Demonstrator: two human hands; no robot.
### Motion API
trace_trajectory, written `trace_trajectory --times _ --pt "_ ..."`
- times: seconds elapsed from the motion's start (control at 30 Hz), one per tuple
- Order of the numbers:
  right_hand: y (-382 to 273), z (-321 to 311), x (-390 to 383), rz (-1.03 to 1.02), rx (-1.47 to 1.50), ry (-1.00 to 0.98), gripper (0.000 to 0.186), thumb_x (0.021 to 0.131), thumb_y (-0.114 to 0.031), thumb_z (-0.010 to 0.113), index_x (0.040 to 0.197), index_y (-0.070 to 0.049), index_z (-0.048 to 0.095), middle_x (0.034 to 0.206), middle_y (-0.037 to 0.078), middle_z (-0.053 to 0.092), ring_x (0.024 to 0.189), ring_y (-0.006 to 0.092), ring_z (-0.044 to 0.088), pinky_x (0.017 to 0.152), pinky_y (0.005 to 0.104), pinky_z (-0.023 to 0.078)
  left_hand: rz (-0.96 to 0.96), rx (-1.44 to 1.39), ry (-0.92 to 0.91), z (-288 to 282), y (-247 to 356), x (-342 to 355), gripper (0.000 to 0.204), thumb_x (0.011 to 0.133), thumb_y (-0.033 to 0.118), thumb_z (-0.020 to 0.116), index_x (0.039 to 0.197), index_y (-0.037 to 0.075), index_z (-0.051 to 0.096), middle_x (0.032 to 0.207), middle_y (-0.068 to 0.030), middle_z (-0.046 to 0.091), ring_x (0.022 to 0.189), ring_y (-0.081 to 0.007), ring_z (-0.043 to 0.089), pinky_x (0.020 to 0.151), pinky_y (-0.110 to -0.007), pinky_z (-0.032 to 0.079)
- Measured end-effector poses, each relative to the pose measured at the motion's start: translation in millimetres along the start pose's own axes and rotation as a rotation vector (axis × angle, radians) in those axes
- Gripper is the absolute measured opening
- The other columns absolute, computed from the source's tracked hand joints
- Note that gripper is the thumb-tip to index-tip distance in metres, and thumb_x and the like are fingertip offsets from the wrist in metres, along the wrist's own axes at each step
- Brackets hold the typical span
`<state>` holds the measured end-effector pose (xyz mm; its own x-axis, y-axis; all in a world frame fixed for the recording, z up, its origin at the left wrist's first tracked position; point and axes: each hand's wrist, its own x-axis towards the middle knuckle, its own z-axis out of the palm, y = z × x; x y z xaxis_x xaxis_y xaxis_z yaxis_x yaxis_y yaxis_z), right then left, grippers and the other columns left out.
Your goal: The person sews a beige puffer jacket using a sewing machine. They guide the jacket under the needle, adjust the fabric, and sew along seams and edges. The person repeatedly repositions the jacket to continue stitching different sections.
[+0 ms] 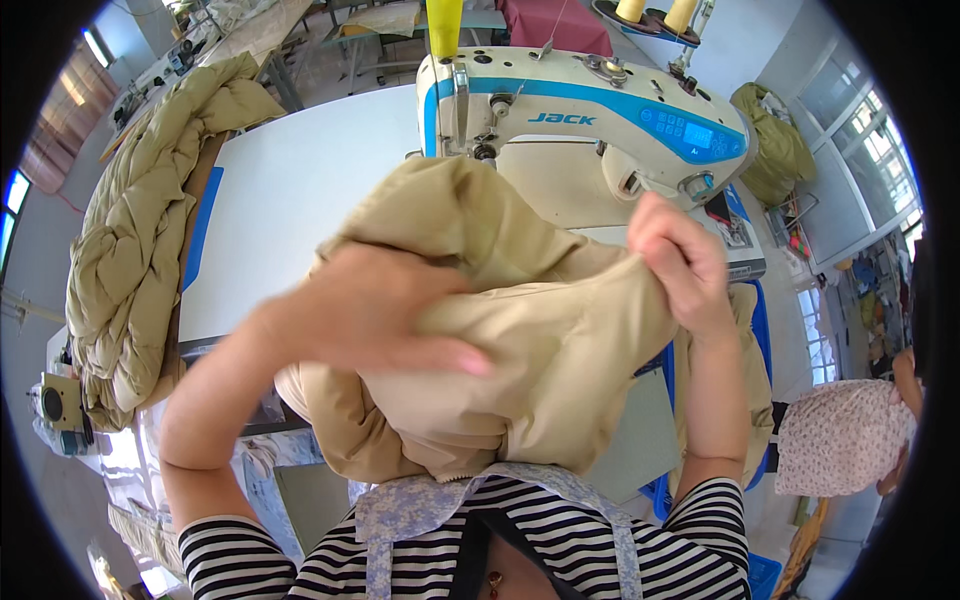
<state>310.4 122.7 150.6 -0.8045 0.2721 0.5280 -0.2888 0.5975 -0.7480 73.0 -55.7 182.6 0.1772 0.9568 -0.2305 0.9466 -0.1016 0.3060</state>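
Note:
A khaki padded garment (560,350) is spread between my hands, draped over my lap and the near edge of the sewing table. My right hand (685,260) pinches the garment's edge at the right and lifts it. Over the left part of the cloth lies my left hand (370,310), its thumb and fingers stretched apart and smeared by motion. Its fingertips are partly hidden by a fold. Just behind the cloth stands a white and blue sewing machine (590,120); the garment hides its lower needle area.
More khaki padded garments (130,240) are heaped along the left. The white tabletop (300,180) reaches behind my left arm. Below right, a blue crate (762,350) holds khaki cloth. Yellow thread cones (680,15) stand at the back right. Another person in a patterned garment (840,440) is at the right.

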Motion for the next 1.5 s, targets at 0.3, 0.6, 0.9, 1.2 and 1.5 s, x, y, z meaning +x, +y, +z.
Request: trace_trajectory --times 0.3,0.6,0.9,1.2,1.5 --pt "-81.1 62.5 5.5 0.004 0.266 -0.264 0.042 0.094 -0.040 0.065 0.071 -0.005 0.062 0.075 0.005 0.060 0.063 0.0160 0.054 0.053 0.0276 0.037 -0.199 -0.395 -1.024 42.3 -48.8 -125.0 0.065 0.095 0.060 0.052 0.128 0.005 0.063 0.103 -0.0240 0.070 0.101 -0.0284 0.069 0.093 -0.035 0.052" --pt "-105.6 72.2 57.8 0.119 0.377 -0.127 0.028 0.098 -0.030 0.062 0.096 -0.003 0.068 0.089 0.003 0.067 0.076 0.0067 0.059 0.068 0.0201 0.046 -0.612 -0.641 0.138 -70.7 11.6 -225.3 0.069 0.082 0.044 0.075 0.128 -0.004 0.058 0.107 -0.0118 0.070 0.092 -0.0219 0.068 0.086 -0.032 0.053" --pt "83.5 84.7 61.6 0.600 -0.050 -0.043 0.044 0.101 -0.042 0.055 0.076 -0.006 0.054 0.066 -0.007 0.040 0.064 0.0053 0.036 0.058 0.0260 0.034 -0.100 -0.060 0.464 23.2 -117.1 -45.6 0.041 0.087 0.036 0.070 0.109 0.001 0.066 0.091 -0.0138 0.067 0.087 -0.0300 0.065 0.074 -0.037 0.052" --pt "98.5 61.5 46.2 0.468 0.044 0.050 0.039 0.102 -0.038 0.055 0.081 -0.005 0.055 0.070 -0.007 0.042 0.068 0.0043 0.036 0.061 0.0241 0.035 -0.092 -0.475 0.379 39.1 -69.5 45.0 0.025 0.088 0.024 0.070 0.104 0.004 0.068 0.086 -0.0094 0.068 0.078 -0.0252 0.064 0.073 -0.034 0.051" --pt "125.5 49.3 35.0 0.467 0.041 0.022 0.031 0.101 -0.032 0.058 0.089 -0.003 0.060 0.076 -0.003 0.050 0.073 0.0067 0.043 0.069 0.0240 0.040 -0.035 -0.847 0.217 65.7 -93.6 77.5 0.024 0.095 0.024 0.066 0.105 0.002 0.067 0.087 -0.0011 0.066 0.081 -0.0076 0.058 0.076 -0.023 0.047"
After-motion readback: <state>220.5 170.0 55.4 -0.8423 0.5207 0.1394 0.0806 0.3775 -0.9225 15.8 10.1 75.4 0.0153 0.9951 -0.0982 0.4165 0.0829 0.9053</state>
